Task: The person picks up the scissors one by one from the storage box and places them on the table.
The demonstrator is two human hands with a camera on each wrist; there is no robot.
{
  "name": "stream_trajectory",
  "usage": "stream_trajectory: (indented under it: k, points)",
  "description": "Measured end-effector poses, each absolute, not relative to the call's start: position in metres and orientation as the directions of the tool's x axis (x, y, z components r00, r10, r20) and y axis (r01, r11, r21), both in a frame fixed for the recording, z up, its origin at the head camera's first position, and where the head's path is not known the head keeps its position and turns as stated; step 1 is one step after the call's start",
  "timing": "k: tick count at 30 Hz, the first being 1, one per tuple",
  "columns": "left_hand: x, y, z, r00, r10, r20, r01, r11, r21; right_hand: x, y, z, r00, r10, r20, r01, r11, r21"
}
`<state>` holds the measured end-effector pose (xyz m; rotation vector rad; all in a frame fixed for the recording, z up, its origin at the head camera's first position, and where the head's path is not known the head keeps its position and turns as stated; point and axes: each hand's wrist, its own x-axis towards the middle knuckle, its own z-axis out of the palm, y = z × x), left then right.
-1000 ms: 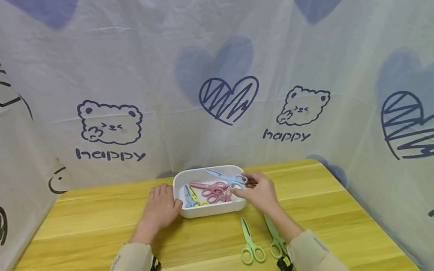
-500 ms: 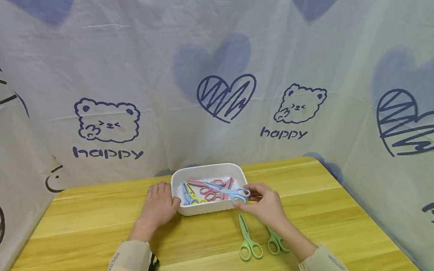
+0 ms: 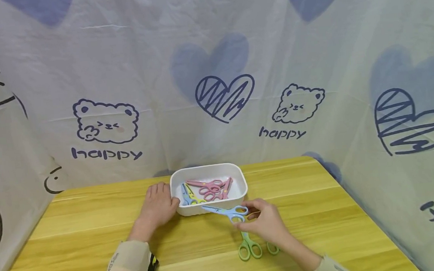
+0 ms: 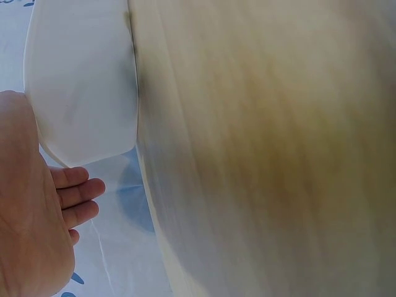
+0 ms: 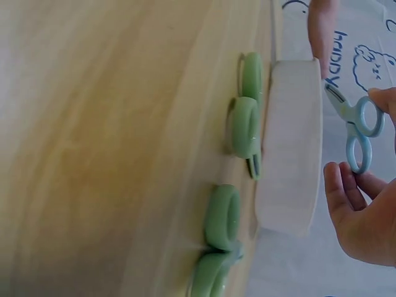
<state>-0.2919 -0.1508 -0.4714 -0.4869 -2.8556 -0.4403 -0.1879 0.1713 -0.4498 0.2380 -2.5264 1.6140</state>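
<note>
Blue scissors (image 3: 225, 211) hang from my right hand (image 3: 265, 221), whose fingers and thumb pinch the handle loops. Their blades point left, just in front of the white box (image 3: 208, 207) and above the table. My left hand (image 3: 156, 205) rests against the box's left end, thumb at the rim; in the left wrist view its fingers (image 4: 80, 195) lie loosely extended beside the box. Inside the box are pink scissors (image 3: 211, 187), other blue scissors (image 3: 185, 195) and yellow scissors (image 3: 193, 194). In the right wrist view, the held scissors (image 5: 354, 120) show both loops, one between thumb and fingers.
Green scissors (image 3: 249, 249) lie on the wooden table (image 3: 75, 242) in front of the box, their blades partly hidden. A second green pair (image 3: 273, 248) lies to their right, mostly covered by my right arm. A printed cloth (image 3: 157, 72) hangs behind the table.
My right hand has brought the blue scissors from over the box's right side toward me, out past its front wall. The left hand has stayed at the box's left end.
</note>
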Motion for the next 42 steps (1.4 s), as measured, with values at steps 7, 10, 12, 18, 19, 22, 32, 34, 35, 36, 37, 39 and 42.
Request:
stream_trajectory:
  k: [7, 10, 12, 18, 19, 22, 32, 34, 35, 36, 37, 39, 42]
  points:
    - [-0.291, -0.151, -0.472, -0.922, 0.291, 0.256, 0.355, 0.898, 0.259, -0.188, 0.168, -0.457, -0.984, -0.08, 0.16, -0.179, 0.446, -0.877]
    - [-0.291, -0.151, -0.473, -0.921, 0.291, 0.259, 0.356, 0.898, 0.257, -0.19, 0.167, -0.46, -0.984, -0.085, 0.157, -0.178, 0.486, -0.856]
    - [-0.291, -0.151, -0.473, -0.921, 0.29, 0.262, 0.356, 0.898, 0.258, -0.191, 0.167, -0.462, -0.983, -0.087, 0.16, -0.182, 0.523, -0.833]
    - [-0.292, -0.151, -0.473, -0.919, 0.289, 0.269, 0.359, 0.895, 0.264, -0.195, 0.167, -0.468, -0.983, -0.102, 0.155, -0.185, 0.591, -0.785]
    - [-0.292, -0.151, -0.473, -0.917, 0.291, 0.273, 0.362, 0.894, 0.265, -0.196, 0.167, -0.469, -0.982, -0.108, 0.154, -0.188, 0.603, -0.775]
    - [-0.293, -0.151, -0.475, -0.911, 0.298, 0.286, 0.373, 0.89, 0.262, -0.196, 0.167, -0.469, -0.982, -0.13, 0.135, -0.188, 0.659, -0.728]
    - [-0.296, -0.153, -0.479, -0.911, 0.293, 0.289, 0.37, 0.89, 0.265, -0.191, 0.155, -0.471, -0.975, -0.201, 0.095, -0.222, 0.841, -0.493]
    - [-0.296, -0.153, -0.478, -0.915, 0.293, 0.279, 0.366, 0.892, 0.265, -0.191, 0.153, -0.473, -0.97, -0.214, 0.115, -0.243, 0.851, -0.466]
    - [-0.296, -0.153, -0.478, -0.916, 0.293, 0.276, 0.364, 0.894, 0.262, -0.191, 0.153, -0.474, -0.968, -0.218, 0.122, -0.25, 0.854, -0.456]
    - [-0.295, -0.152, -0.477, -0.916, 0.292, 0.274, 0.363, 0.895, 0.26, -0.191, 0.152, -0.475, -0.968, -0.22, 0.124, -0.253, 0.856, -0.451]
    - [-0.295, -0.152, -0.476, -0.918, 0.291, 0.271, 0.361, 0.895, 0.262, -0.191, 0.152, -0.475, -0.967, -0.221, 0.123, -0.253, 0.857, -0.449]
    - [-0.294, -0.152, -0.475, -0.918, 0.29, 0.269, 0.36, 0.894, 0.267, -0.19, 0.151, -0.477, -0.968, -0.223, 0.116, -0.252, 0.857, -0.449]
    - [-0.294, -0.152, -0.474, -0.918, 0.289, 0.272, 0.361, 0.893, 0.268, -0.19, 0.151, -0.479, -0.968, -0.227, 0.104, -0.249, 0.857, -0.452]
